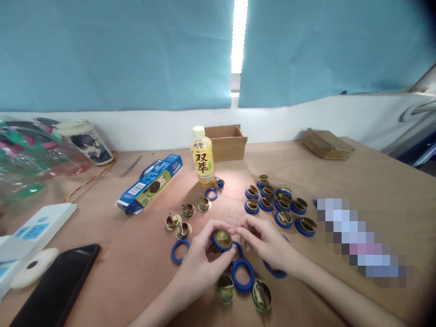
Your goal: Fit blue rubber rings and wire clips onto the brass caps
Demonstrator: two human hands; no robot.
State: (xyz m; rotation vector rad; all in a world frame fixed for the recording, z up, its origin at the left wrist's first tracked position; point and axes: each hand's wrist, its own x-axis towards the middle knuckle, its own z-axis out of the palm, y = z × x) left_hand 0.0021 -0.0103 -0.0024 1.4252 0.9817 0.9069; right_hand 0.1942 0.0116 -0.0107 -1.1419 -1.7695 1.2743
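The left grip (205, 257) is closed around one metal cap (223, 238); the fingertips of the right grip (267, 237) are drawn together just beside it, and I cannot tell whether they pinch something. The held cap turns its round face upward and toward the person; its outline is nearly round, so I cannot tell a long axis. It sits between the thumb and the fingers of the left grip, with a blue band (222, 249) around its rim. Seen from the bottle (203, 160), this cap is in front, on the person's side, slightly right. On the worktop (136, 263), ten banded caps (284, 219) stand to the bottle's right. In front of it are six bare caps (188, 210): four toward the left, two nearest the person. Three loose blue rings (252, 275) also lie fully visible before the bottle; others are partly hidden.
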